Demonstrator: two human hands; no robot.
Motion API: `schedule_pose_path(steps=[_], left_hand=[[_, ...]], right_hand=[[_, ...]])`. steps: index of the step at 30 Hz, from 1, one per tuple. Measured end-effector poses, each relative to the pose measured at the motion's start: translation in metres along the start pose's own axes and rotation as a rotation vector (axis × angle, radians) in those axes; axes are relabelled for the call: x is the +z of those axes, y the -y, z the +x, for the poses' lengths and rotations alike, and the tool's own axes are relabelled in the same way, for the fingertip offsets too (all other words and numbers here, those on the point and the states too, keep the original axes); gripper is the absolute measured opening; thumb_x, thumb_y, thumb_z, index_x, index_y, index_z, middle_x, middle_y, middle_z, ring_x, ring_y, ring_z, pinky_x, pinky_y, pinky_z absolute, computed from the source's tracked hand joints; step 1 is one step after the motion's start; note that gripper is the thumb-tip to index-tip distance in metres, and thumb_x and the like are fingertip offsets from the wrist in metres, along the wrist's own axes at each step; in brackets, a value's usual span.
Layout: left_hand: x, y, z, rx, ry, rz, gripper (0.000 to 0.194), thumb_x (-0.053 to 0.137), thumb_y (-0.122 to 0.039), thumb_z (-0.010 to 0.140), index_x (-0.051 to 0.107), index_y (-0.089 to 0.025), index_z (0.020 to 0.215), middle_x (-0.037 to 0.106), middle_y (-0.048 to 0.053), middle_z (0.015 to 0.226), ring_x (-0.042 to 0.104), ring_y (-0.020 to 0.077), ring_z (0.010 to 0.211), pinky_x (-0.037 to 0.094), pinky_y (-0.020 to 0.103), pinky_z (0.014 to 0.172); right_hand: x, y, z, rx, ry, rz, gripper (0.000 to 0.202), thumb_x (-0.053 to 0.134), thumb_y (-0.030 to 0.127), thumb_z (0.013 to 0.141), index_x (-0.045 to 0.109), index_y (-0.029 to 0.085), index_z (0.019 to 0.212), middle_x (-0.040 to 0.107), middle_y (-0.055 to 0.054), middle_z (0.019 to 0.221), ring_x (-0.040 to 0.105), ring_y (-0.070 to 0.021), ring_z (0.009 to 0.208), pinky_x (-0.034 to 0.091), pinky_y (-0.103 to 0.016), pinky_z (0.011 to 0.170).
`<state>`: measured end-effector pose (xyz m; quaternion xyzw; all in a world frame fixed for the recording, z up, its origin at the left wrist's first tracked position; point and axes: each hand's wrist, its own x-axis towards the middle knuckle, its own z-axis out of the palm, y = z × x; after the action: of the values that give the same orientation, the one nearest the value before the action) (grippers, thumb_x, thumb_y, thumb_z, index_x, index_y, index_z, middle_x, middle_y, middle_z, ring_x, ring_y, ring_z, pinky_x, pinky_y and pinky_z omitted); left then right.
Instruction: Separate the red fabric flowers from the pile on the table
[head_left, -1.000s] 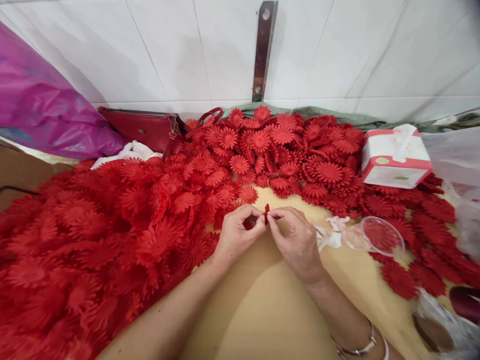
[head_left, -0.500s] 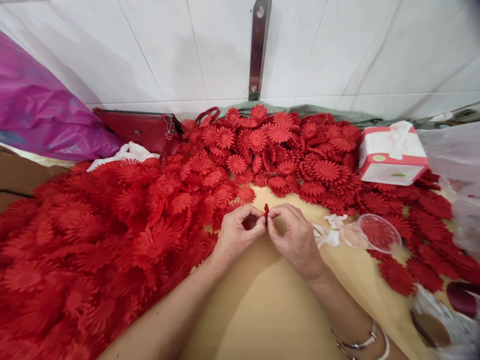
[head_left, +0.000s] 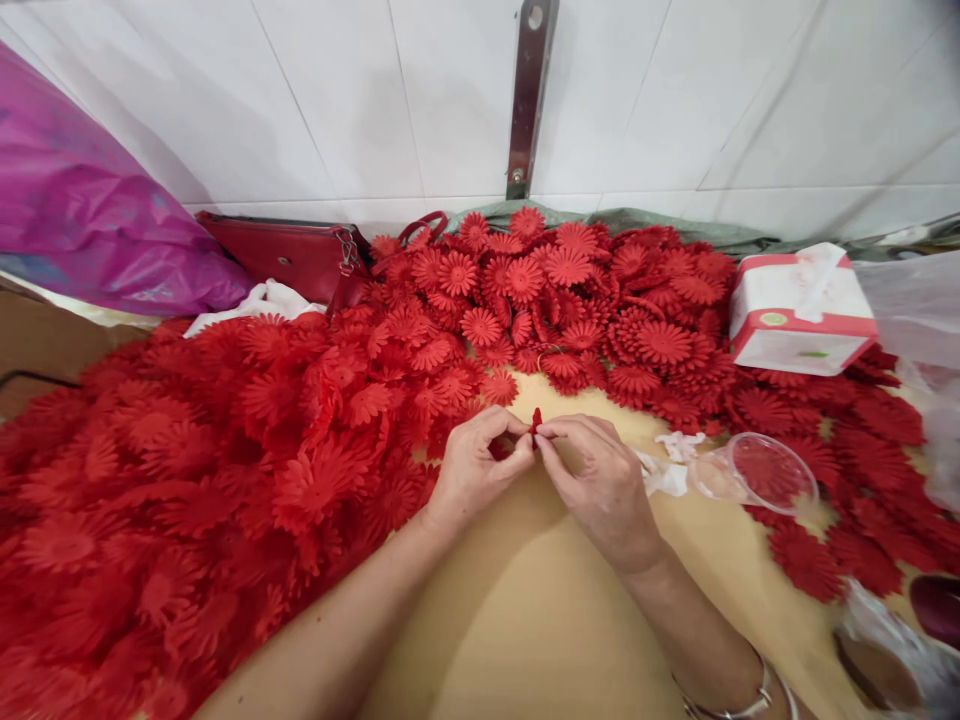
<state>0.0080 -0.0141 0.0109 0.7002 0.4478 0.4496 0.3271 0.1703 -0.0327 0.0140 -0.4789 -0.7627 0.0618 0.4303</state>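
At the far left, a shiny purple plastic bag (head_left: 105,200) is seen against the white tiled wall (head_left: 330,100), and beside it a dark red leather handbag (head_left: 274,255) is placed, with a crumpled white cloth (head_left: 259,305) in front of it; below these, the left side of the table is covered by a large heap of red daisy-shaped flower pieces (head_left: 187,480), which is extended along the wall to the right side. In the middle, above the bare yellow tabletop (head_left: 517,610), a small dark red folded piece (head_left: 537,422) is held upright between the two hands: it is pinched by the thumb and forefinger of the left hand (head_left: 480,465) from one side, and by those of the right hand (head_left: 604,480) from the other. To the right, crumpled white tissue (head_left: 664,475) and a clear round plastic cup (head_left: 772,475) are laid, and behind them a white and pink tissue box (head_left: 802,310) is rested on the flower pieces
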Motion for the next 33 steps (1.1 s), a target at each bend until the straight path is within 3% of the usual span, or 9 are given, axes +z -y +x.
schedule_pose_path(steps=[10,16,24,33], left_hand=[[-0.0025,0.0007,-0.0027,0.005,0.056,0.009,0.013,0.060,-0.020,0.090,0.065,-0.018,0.078,0.062,0.000,0.073,0.057,0.0125,0.067,0.045,0.023,0.066],[-0.0014,0.0010,-0.0007,-0.098,0.052,-0.065,0.015,0.059,-0.021,0.091,0.065,-0.017,0.077,0.060,-0.001,0.070,0.053,0.0120,0.065,0.043,0.022,0.063],[-0.0021,-0.0015,-0.0013,0.057,0.068,0.037,0.013,0.059,-0.018,0.092,0.064,-0.017,0.080,0.060,0.000,0.074,0.055,0.0119,0.067,0.042,0.022,0.064],[-0.0016,-0.0003,-0.0015,-0.027,0.059,-0.076,0.017,0.058,-0.024,0.095,0.067,-0.016,0.082,0.063,0.002,0.076,0.057,0.0129,0.070,0.045,0.024,0.068]], right_hand=[[-0.0004,0.0085,0.0012,-0.192,0.035,-0.318,0.014,0.052,0.008,0.098,0.058,0.020,0.094,0.072,-0.008,0.084,0.063,-0.0228,0.078,0.048,-0.040,0.081],[0.0007,0.0023,0.0001,-0.117,0.022,-0.172,0.009,0.056,0.010,0.098,0.059,0.019,0.100,0.072,-0.007,0.088,0.065,-0.0219,0.082,0.050,-0.038,0.082],[-0.0015,0.0018,-0.0004,-0.110,0.033,-0.175,0.010,0.059,0.009,0.095,0.058,0.019,0.095,0.071,-0.006,0.085,0.063,-0.0218,0.078,0.049,-0.038,0.082],[-0.0040,0.0036,0.0017,-0.113,0.019,-0.133,0.010,0.060,0.009,0.096,0.058,0.019,0.098,0.071,-0.006,0.086,0.064,-0.0221,0.080,0.049,-0.038,0.083]])
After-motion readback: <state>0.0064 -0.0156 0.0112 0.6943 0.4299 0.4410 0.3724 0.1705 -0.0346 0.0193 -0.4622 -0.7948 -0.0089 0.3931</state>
